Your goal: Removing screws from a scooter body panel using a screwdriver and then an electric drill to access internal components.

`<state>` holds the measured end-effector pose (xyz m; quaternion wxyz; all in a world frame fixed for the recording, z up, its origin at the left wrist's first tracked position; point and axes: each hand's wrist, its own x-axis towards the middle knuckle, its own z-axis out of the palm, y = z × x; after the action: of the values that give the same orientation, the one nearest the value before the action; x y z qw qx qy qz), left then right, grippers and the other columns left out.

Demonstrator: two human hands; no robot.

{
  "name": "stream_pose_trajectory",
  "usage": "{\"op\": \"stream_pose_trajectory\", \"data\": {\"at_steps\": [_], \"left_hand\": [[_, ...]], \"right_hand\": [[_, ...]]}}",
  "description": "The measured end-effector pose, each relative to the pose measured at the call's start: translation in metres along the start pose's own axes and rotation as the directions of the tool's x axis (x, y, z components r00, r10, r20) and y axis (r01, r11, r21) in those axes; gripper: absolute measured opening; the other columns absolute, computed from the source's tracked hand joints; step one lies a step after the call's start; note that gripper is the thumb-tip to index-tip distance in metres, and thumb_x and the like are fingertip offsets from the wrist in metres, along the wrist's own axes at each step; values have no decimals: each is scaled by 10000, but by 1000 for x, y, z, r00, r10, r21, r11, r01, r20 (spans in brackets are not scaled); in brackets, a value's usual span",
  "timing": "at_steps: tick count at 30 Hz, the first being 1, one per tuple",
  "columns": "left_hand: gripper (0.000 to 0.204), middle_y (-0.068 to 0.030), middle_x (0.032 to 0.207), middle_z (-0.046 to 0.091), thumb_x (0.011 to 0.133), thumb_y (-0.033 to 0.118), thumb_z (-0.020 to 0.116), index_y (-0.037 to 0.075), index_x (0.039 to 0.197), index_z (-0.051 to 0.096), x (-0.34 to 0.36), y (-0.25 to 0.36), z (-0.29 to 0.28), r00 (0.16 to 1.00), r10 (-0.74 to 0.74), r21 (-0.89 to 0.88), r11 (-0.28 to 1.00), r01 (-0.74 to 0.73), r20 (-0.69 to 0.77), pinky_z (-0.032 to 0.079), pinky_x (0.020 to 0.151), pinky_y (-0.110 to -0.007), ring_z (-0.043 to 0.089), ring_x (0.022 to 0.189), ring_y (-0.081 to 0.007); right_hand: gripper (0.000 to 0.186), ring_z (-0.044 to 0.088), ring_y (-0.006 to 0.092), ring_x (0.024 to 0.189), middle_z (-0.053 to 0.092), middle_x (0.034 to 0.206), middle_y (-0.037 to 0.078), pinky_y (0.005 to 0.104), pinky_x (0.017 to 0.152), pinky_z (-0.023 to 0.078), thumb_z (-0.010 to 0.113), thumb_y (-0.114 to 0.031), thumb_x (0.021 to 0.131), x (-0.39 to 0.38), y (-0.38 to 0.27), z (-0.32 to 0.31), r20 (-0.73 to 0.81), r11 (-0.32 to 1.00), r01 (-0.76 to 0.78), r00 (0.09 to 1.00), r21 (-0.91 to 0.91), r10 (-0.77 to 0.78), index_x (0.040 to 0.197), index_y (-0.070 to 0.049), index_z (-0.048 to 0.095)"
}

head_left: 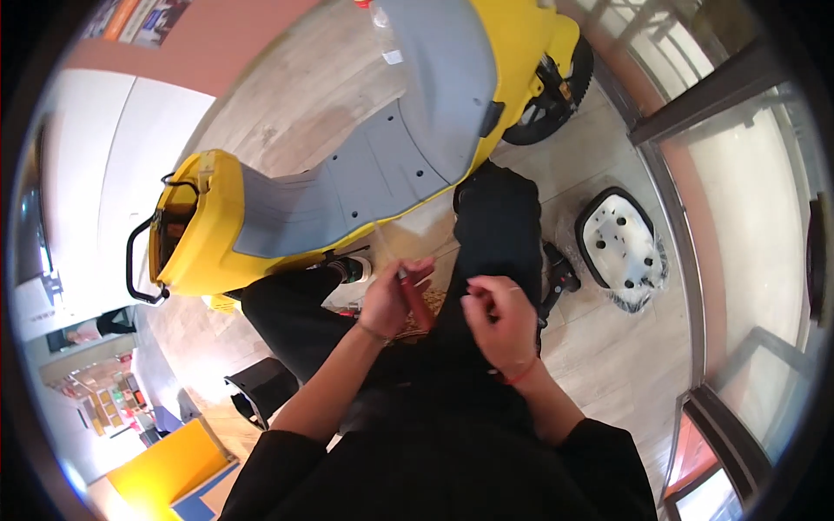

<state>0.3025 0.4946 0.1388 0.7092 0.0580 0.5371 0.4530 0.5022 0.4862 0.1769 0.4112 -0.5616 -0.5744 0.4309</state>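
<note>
Left-hand (387,300) fingers are loosely holding a red-handled screwdriver (418,301), its blurred shaft pointing beyond them toward the yellow scooter (217,213). Beside them, the right hand (504,323) is hovering curled, contents unclear. Such slack gripping is risking a slip, scratching the bodywork.

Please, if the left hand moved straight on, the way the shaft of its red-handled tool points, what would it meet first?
With the red-handled tool leading, the left hand would probably meet the scooter first, around the near edge of its footboard; the depth between them is unclear.
</note>
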Motion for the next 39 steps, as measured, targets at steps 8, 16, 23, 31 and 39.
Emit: {"op": "stream_pose_trajectory", "data": {"at_steps": [8, 16, 23, 31, 39], "left_hand": [[333, -91, 1233, 513, 946, 325, 339, 74, 1069, 522, 26, -21, 5, 942, -221, -142, 955, 262, 251, 390, 952, -417, 495, 1102, -237], [282, -127, 1019, 544, 884, 286, 453, 16, 954, 494, 91, -22, -42, 921, -329, -182, 939, 294, -211, 460, 878, -443, 553, 994, -282], [284, -167, 1068, 521, 863, 165, 503, -50, 1041, 452, 140, 11, -77, 931, -182, -228, 967, 112, -316, 516, 829, -380, 560, 966, -296], [366, -194, 1124, 493, 873, 157, 487, -85, 1139, 422, 157, 12, -97, 932, -167, -247, 965, 88, -321, 494, 892, -377, 545, 1003, -304], [440, -230, 1111, 469, 863, 185, 498, -130, 1145, 379, 176, 14, -113, 890, -239, -409, 910, 66, -389, 475, 922, -388, 538, 1017, -325]], "right_hand": [[432, 608, 341, 865, 620, 946, 159, 406, 758, 479, 594, -229, 823, 2, 8, 78, 249, 925, -248, 913, -289, 323, 1199, -72, 450], [296, 602, 175, 576, 612, 729, 80, 285, 528, 468, 514, -235, 880, 10, 47, 94, 205, 856, -477, 834, -201, 513, 1099, -50, 586], [287, 442, 59, 452, 547, 671, 15, 210, 384, 320, 495, -220, 894, 22, 61, 97, 212, 774, -633, 754, -15, 621, 1106, -50, 587], [210, 427, 84, 442, 502, 655, 28, 230, 332, 275, 473, -212, 898, 54, 18, 91, 405, 378, -895, 444, 236, 800, 876, -23, 561], [178, 402, 72, 468, 506, 711, 50, 194, 343, 244, 479, -199, 897, 84, -4, 96, 405, 166, -930, 297, 328, 865, 857, -33, 528]]}}
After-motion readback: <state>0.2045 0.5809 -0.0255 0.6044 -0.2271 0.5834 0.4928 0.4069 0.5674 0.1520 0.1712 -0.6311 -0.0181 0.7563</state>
